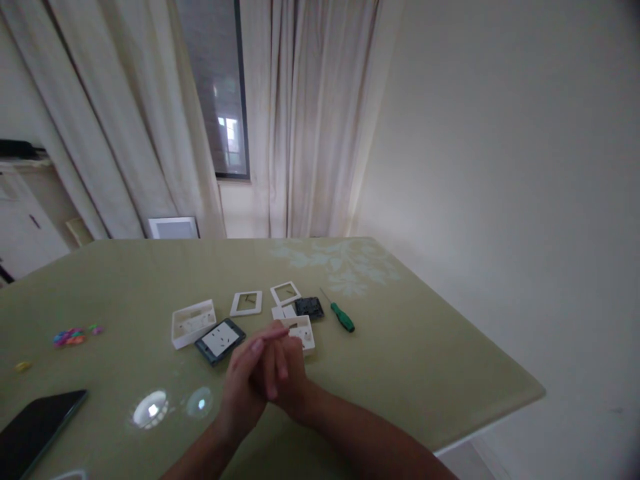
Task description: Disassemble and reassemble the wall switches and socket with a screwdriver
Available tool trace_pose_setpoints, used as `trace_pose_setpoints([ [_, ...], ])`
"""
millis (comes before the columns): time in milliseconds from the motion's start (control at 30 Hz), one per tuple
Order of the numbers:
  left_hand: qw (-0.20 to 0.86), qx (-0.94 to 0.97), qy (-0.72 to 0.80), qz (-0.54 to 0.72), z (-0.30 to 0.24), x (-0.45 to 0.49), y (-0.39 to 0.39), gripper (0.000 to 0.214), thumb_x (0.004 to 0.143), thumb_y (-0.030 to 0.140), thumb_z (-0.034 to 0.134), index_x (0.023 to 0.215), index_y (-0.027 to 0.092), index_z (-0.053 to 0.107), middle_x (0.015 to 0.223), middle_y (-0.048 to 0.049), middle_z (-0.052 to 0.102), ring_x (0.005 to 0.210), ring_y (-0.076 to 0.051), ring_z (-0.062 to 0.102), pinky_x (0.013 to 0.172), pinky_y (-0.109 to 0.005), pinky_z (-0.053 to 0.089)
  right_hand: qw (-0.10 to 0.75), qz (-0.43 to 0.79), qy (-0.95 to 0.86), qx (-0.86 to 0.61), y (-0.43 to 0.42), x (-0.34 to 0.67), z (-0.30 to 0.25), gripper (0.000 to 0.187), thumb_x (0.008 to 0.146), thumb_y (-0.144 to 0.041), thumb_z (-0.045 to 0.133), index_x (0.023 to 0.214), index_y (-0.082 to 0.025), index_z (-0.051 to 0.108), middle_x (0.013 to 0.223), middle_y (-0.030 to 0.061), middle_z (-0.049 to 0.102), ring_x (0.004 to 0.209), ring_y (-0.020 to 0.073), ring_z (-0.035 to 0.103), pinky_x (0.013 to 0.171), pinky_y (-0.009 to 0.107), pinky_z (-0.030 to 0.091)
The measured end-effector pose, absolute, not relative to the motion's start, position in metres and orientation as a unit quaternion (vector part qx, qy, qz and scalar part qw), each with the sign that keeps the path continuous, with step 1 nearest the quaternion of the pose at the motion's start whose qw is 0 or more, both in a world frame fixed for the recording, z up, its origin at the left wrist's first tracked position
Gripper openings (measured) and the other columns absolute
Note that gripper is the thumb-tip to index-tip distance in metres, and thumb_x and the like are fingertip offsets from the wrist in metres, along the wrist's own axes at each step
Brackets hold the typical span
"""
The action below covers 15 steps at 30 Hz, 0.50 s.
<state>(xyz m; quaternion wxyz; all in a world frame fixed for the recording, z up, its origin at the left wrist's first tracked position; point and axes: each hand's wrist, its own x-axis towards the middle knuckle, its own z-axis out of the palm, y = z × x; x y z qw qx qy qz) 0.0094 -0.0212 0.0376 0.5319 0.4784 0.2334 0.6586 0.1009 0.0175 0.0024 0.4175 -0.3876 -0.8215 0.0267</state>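
Note:
My left hand [243, 383] and my right hand [291, 383] are clasped together over the near part of the table, fingers folded round each other. Both are closed, and no object shows in them. Just beyond them is a white wall-box [306, 338], partly hidden by my fingers. To the left lies a socket panel [221, 340] with a white face and dark frame, beside a second white box [193, 323]. Farther back are two white cover frames [259, 303] [273, 291], with small screws inside their openings. A dark module [310, 307] lies near a green-handled screwdriver [343, 318].
The pale green table [415, 360] has its right edge near a white wall. Small colourful pieces [70, 337] and a yellow bit [23, 367] lie at the left. A dark tablet-like device [37, 427] sits at the near left. Curtains [320, 120] hang behind the table.

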Motion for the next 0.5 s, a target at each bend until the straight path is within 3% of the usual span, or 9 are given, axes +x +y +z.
trace_pose_setpoints([
  [167,0.705,0.365,0.122,0.596,0.033,0.004,-0.011,0.037,0.106,0.044,0.064,0.091,0.017,0.085,0.033,0.0086,0.035,0.029,-0.008,0.032,0.042,-0.017,0.040,0.401,-0.009,-0.830,-0.387,0.018,0.125,0.009,0.031,0.103,-0.049,0.058,0.097,-0.020,0.069,0.066,0.0016,0.073,0.058,0.0168,0.072,0.054,0.025,0.047],
  [267,0.769,0.337,0.078,0.537,0.034,-0.006,-0.007,0.038,0.108,0.041,0.061,0.086,0.019,0.083,0.031,0.0109,0.025,0.026,-0.006,0.022,0.036,-0.015,0.034,0.381,-0.052,-0.862,-0.331,0.018,0.144,0.020,0.031,0.104,-0.048,0.057,0.096,-0.021,0.070,0.066,0.0017,0.073,0.057,0.0171,0.069,0.055,0.026,0.045],
  [367,0.781,0.313,0.088,0.533,0.041,-0.009,-0.005,0.031,0.105,0.035,0.069,0.080,0.019,0.077,0.035,0.0115,0.029,0.031,-0.006,0.034,0.050,-0.017,0.050,0.370,-0.175,-0.878,-0.248,0.022,0.162,0.034,0.032,0.111,-0.041,0.052,0.107,-0.018,0.073,0.065,0.0010,0.071,0.057,0.0174,0.067,0.054,0.029,0.043],
  [433,0.753,0.322,0.130,0.559,0.045,-0.007,-0.002,0.025,0.099,0.036,0.079,0.080,0.019,0.075,0.044,0.0094,0.044,0.043,-0.007,0.050,0.063,-0.021,0.057,0.359,-0.235,-0.877,-0.217,0.028,0.176,0.039,0.034,0.112,-0.038,0.054,0.127,-0.012,0.070,0.071,0.0018,0.073,0.063,0.0180,0.068,0.057,0.031,0.045],
  [500,0.679,0.386,0.212,0.587,0.044,-0.006,0.002,0.020,0.096,0.040,0.082,0.093,0.021,0.077,0.062,0.0045,0.064,0.063,-0.013,0.067,0.074,-0.026,0.060,0.352,-0.228,-0.879,-0.225,0.035,0.194,0.037,0.034,0.112,-0.033,0.057,0.137,-0.013,0.067,0.074,0.0014,0.073,0.067,0.0175,0.069,0.060,0.031,0.048],
])
